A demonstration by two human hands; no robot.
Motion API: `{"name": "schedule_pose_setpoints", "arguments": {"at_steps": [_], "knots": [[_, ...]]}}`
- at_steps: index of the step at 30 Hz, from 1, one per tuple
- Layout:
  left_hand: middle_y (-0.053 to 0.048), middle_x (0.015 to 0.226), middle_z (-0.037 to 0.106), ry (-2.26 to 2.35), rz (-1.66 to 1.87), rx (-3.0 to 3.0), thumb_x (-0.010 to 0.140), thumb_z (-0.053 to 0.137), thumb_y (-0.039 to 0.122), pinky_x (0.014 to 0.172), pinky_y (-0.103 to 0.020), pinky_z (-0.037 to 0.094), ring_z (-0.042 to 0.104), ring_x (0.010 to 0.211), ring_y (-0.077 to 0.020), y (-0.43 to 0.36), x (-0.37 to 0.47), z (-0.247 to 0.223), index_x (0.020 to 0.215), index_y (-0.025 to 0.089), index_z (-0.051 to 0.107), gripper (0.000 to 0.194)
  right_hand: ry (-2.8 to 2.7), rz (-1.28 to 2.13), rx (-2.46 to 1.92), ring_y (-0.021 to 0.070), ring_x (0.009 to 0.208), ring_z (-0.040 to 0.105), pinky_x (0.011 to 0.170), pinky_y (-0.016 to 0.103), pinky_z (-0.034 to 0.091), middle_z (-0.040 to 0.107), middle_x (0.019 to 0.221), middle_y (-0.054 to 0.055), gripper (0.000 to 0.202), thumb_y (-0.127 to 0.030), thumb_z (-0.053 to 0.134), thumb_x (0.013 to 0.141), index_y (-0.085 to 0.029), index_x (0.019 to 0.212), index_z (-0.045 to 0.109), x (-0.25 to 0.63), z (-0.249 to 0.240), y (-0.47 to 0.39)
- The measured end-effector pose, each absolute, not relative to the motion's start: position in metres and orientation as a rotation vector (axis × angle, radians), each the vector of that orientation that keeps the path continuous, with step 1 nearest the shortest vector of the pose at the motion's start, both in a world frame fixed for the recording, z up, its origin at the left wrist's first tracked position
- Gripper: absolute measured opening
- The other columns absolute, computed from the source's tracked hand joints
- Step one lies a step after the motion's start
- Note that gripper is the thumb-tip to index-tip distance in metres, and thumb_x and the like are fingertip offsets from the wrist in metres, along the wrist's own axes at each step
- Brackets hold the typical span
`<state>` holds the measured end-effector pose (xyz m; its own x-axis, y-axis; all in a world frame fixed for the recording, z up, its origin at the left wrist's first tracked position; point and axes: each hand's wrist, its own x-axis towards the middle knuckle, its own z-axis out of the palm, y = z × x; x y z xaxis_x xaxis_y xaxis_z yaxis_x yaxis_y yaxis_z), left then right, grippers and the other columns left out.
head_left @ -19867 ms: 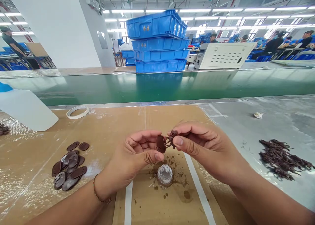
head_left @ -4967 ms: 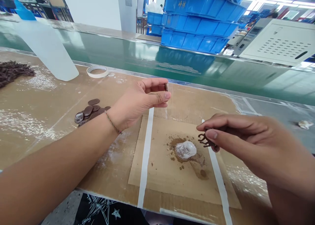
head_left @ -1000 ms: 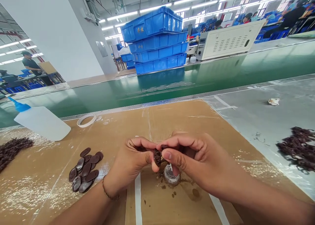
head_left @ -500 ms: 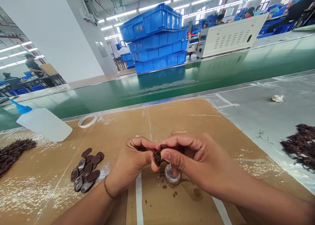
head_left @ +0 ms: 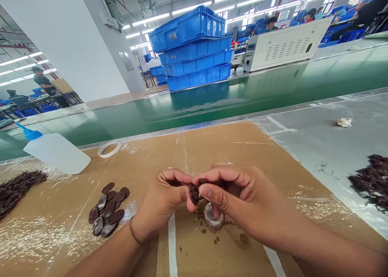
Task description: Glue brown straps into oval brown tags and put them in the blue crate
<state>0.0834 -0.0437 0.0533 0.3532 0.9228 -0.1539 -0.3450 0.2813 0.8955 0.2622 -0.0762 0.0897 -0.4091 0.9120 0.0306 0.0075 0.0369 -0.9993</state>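
Between both hands, above the brown board (head_left: 212, 147), is a small dark brown piece (head_left: 194, 194). My left hand (head_left: 165, 200) pinches it by its left side, thumb in front. My right hand (head_left: 235, 192) has thumb and forefinger closed at its right side, on a small dark bit (head_left: 202, 181) that touches it. Finer detail there is too small to tell. Just below my right fingers stands a small round clear container (head_left: 213, 217), partly covered by a fingertip. Several dark oval pieces (head_left: 109, 206) lie in a loose pile left of my left hand.
A white bottle with a blue nozzle (head_left: 59, 152) and a tape ring (head_left: 109, 149) lie at the left. Dark heaps sit at far left (head_left: 20, 190) and far right (head_left: 371, 182). Behind are a green belt (head_left: 145, 121), stacked blue crates (head_left: 197, 51) and a pale machine (head_left: 286, 45).
The whole view has shifted slightly. Both hands keep nearly the same pose around the small dark piece.
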Motion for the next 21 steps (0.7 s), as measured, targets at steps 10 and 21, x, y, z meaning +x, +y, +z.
{"name": "schedule_pose_setpoints", "arguments": {"at_steps": [10,21], "knots": [[-0.001,0.055,0.07,0.795,1.012,0.89,0.048,0.093,0.008,0.052,-0.013,0.051,0.064,0.05,-0.0096,-0.0408,0.0847,0.0534,0.064,0.018,0.076,0.026,-1.538,1.438,-0.959,0.0101,0.055,0.047,0.051,0.026,0.035,0.07,0.083,0.004,0.022,-0.032,0.058,0.097,-0.02,0.09,0.075,0.2611,0.0886,-0.0769],[0.0,0.049,0.066,0.758,0.984,0.885,0.055,0.09,0.007,0.05,-0.01,0.048,0.064,0.049,-0.0095,-0.0427,0.0852,0.0557,0.066,0.017,0.075,0.021,-1.552,1.414,-0.906,0.0082,0.059,0.049,0.053,0.023,0.039,0.071,0.081,0.001,0.02,-0.025,0.059,0.098,-0.02,0.085,0.074,0.2604,0.0917,-0.0763]]}}
